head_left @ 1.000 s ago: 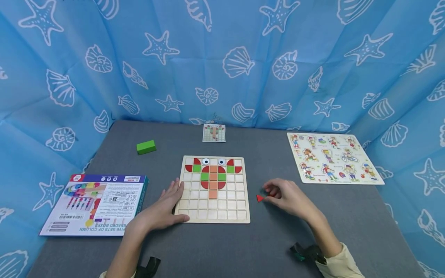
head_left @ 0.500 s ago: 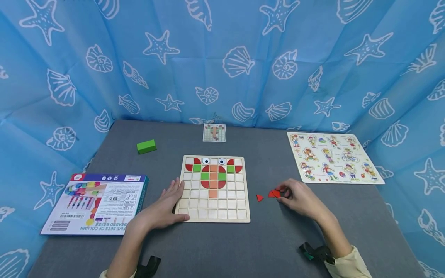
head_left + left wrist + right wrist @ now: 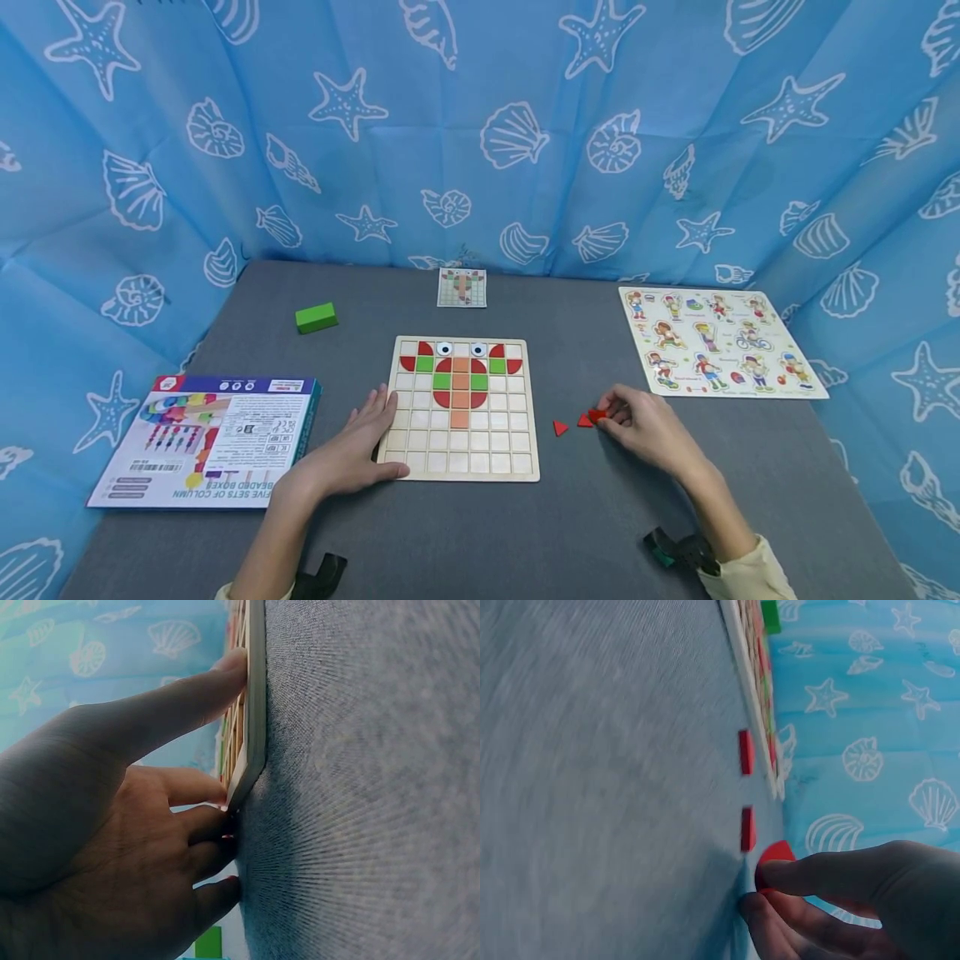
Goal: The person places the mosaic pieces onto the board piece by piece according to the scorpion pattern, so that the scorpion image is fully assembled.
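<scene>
A square wooden grid board (image 3: 437,462) lies in the middle of the table, its upper cells filled with red, green and orange pieces and two eye pieces. My left hand (image 3: 347,454) rests at its left side, thumb (image 3: 217,679) on the near corner and the other fingers along the edge. Right of the board, my right hand (image 3: 643,427) pinches a small red piece (image 3: 779,852) between thumb and fingertips, low over the table; the fingers partly hide its shape. Two red triangles lie between that hand and the board, one nearer the board (image 3: 560,427) and one by the fingertips (image 3: 584,421).
A small pattern card (image 3: 462,288) lies beyond the board. To the left are a green block (image 3: 316,317) and a flat printed box (image 3: 202,442). A picture puzzle board (image 3: 723,342) lies at the far right. A blue shell-patterned curtain (image 3: 480,125) surrounds the table.
My right hand has moved right, away from the first red triangle, leaving a second triangle uncovered and holding a red piece beside it. My left hand has stayed at the board.
</scene>
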Motion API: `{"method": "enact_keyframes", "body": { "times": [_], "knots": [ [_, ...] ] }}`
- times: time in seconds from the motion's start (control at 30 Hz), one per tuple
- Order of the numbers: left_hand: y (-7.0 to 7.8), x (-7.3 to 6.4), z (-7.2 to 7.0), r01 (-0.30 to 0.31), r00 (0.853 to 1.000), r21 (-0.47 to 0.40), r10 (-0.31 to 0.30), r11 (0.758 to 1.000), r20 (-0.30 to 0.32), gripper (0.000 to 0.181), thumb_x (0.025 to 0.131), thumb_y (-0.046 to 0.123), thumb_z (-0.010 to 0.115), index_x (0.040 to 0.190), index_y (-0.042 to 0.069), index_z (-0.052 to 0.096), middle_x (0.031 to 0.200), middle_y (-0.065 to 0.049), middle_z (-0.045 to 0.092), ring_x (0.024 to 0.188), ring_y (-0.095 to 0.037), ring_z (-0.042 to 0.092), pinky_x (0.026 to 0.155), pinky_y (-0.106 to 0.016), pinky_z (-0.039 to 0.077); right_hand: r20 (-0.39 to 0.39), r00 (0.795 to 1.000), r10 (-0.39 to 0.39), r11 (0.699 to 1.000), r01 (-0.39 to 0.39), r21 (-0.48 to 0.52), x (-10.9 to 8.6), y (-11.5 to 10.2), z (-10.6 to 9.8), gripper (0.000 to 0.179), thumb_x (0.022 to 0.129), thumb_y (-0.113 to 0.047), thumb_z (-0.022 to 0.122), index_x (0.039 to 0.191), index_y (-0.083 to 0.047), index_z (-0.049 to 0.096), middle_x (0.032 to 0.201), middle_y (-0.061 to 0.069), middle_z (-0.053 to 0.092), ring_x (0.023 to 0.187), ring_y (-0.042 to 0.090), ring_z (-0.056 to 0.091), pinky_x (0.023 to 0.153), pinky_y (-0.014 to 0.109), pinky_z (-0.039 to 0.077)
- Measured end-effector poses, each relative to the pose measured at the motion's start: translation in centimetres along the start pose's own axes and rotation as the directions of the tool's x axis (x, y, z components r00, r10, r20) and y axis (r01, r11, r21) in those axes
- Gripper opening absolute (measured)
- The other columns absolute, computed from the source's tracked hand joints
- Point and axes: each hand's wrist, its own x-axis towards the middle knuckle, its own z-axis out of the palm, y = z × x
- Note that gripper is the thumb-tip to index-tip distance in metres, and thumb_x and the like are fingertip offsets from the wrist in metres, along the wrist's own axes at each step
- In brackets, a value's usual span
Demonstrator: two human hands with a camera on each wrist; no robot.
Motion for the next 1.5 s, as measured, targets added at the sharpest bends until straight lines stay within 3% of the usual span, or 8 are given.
{"method": "enact_keyframes", "body": {
  "times": [0.2,0.4,0.6,1.0,1.2,1.3,1.5],
  "knots": [
    [-0.7,0.1,0.3,-0.028,1.000,0.006,0.028,1.000,-0.011,0.114,0.095,0.047,0.082,0.172,-0.002,0.015,0.182,-0.027,-0.002,0.169,-0.051,-0.004,0.133,-0.075,0.002,0.022,1.000,-0.001,0.979,-0.003,0.202,0.2,-2.1,0.9,0.014,0.095,0.001,0.079,0.106,-0.006,0.075,0.102,0.009,0.079,0.087,0.015,0.078,0.074,0.024,0.065],
    [0.4,-0.1,-0.2,0.011,1.000,0.037,-0.012,0.999,0.011,0.110,0.097,0.041,0.082,0.172,-0.003,0.014,0.182,-0.027,-0.002,0.169,-0.050,-0.004,0.134,-0.074,0.004,0.163,0.986,-0.033,0.910,-0.038,0.412,1.2,-4.4,2.8,0.023,0.096,0.000,0.077,0.119,0.000,0.074,0.113,0.018,0.077,0.092,0.015,0.078,0.078,0.021,0.065],
    [0.9,-0.1,-0.3,0.031,0.999,0.048,-0.032,0.998,0.014,0.109,0.097,0.036,0.082,0.171,-0.005,0.015,0.182,-0.027,-0.001,0.169,-0.051,-0.003,0.134,-0.074,0.005,0.222,0.968,-0.113,0.878,-0.008,0.479,2.2,-7.0,4.8,0.025,0.095,-0.002,0.079,0.119,0.003,0.075,0.109,0.019,0.079,0.087,0.008,0.076,0.078,0.020,0.063],
    [1.3,-0.3,-0.5,0.048,0.999,0.064,-0.049,0.997,0.016,0.108,0.097,0.036,0.082,0.171,-0.004,0.015,0.182,-0.026,0.000,0.170,-0.050,-0.002,0.135,-0.073,0.006,0.265,0.922,-0.282,0.935,0.203,0.291,4.6,-11.2,8.4,0.019,0.092,-0.011,0.086,0.109,-0.004,0.080,0.084,0.000,0.076,0.074,-0.003,0.062,0.071,0.017,0.057],
    [-0.1,0.0,0.1,0.004,1.000,0.043,-0.004,0.999,-0.015,0.113,0.094,0.045,0.083,0.172,-0.003,0.017,0.182,-0.028,0.001,0.169,-0.051,-0.001,0.132,-0.076,0.006,0.225,0.935,-0.273,0.955,0.235,0.182,5.0,-12.2,9.3,0.017,0.090,-0.010,0.087,0.103,-0.005,0.078,0.078,-0.003,0.071,0.070,-0.004,0.056,0.067,0.016,0.051],
    [-0.8,0.2,0.3,-0.016,1.000,0.044,0.017,0.999,-0.024,0.115,0.094,0.052,0.082,0.172,-0.002,0.017,0.182,-0.027,0.002,0.169,-0.050,-0.001,0.131,-0.077,0.007,0.205,0.943,-0.261,0.957,0.225,0.184,5.1,-12.3,9.4,0.020,0.090,-0.009,0.088,0.104,-0.005,0.074,0.079,-0.003,0.070,0.070,-0.003,0.056,0.065,0.017,0.050],
    [-1.1,0.4,0.5,-0.002,1.000,0.060,0.003,0.998,-0.022,0.115,0.093,0.053,0.082,0.173,0.000,0.017,0.183,-0.024,0.002,0.170,-0.048,0.000,0.133,-0.075,0.006,0.197,0.948,-0.250,0.955,0.208,0.211,5.0,-12.2,9.1,0.021,0.090,-0.012,0.089,0.101,-0.008,0.072,0.080,-0.004,0.071,0.071,-0.003,0.058,0.067,0.017,0.052]
  ]
}}
